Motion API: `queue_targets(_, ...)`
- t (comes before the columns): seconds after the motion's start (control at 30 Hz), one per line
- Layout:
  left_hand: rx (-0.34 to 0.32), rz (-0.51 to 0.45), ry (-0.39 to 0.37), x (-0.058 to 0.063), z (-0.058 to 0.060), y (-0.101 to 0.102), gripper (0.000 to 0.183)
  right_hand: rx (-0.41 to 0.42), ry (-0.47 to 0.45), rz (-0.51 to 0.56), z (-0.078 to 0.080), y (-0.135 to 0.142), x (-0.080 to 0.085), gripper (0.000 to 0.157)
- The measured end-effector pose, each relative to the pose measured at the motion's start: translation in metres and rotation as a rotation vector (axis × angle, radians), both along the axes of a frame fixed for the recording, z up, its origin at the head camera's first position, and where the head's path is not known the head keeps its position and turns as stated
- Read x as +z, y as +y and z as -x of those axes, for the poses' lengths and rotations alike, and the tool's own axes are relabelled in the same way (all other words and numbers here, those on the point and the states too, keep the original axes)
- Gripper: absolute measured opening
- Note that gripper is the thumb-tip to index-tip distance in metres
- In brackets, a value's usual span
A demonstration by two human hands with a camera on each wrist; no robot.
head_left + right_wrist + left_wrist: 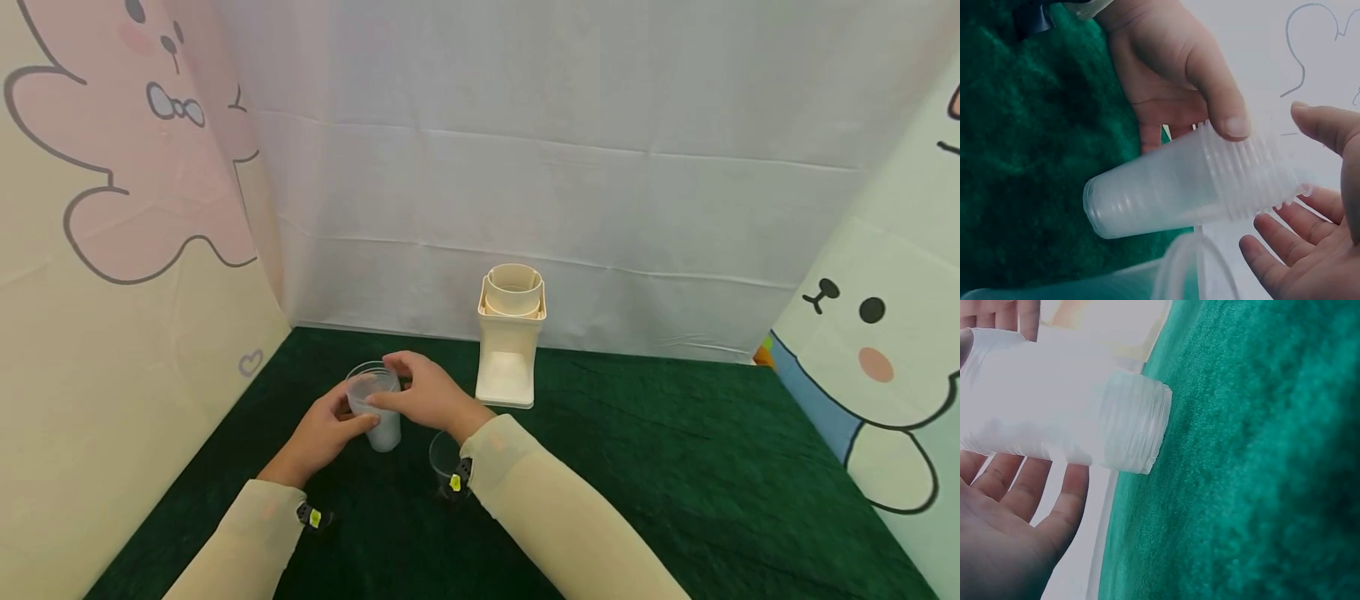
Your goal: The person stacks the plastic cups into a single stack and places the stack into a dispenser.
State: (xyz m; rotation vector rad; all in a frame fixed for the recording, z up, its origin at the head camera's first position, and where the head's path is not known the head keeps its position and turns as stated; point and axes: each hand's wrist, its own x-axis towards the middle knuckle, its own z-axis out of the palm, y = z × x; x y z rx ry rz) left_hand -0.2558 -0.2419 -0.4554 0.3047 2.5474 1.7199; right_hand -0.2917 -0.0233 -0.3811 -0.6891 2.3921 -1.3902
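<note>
Right grip (435,396) pinches a stack of nested clear cups (386,432), left grip (318,433) spread beside it

A white cloth (555,167) hangs behind the green-covered bench (675,467). The right sleeve (570,517) slants in from the lower right, bringing its forearm inward to the left; the left sleeve (247,533) rises from the lower left, and the two grips meet left of centre. At the back of the bench, a beige holder (507,350) stands near the cloth.

The right grip reaches over from the right, thumb on the near side near the rims, fingers behind. The left grip lies palm toward the stack, its fingers extended and spread with tips at the side, the thumb held apart. The stack is roughly upright, narrow end down; whether its base touches the bench cannot be told. A clear cup (442,454) is just beside the right wrist. Each wrist wears a small dark device (309,517) with a yellow mark.
</note>
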Motion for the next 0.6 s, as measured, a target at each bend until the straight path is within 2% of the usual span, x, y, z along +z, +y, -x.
queue_targets(0.3,-0.003,-0.012,-0.003,0.0034,-0.0024,0.0016,0.067,0.014,-0.003,-0.052,0.0009,0.0044,-0.0039,0.068)
queue_targets(0.6,0.011,0.017,-0.011,0.0021,-0.0007,0.0009,0.070,0.004,-0.023,-0.052,0.0011,0.0099,-0.0083,0.065)
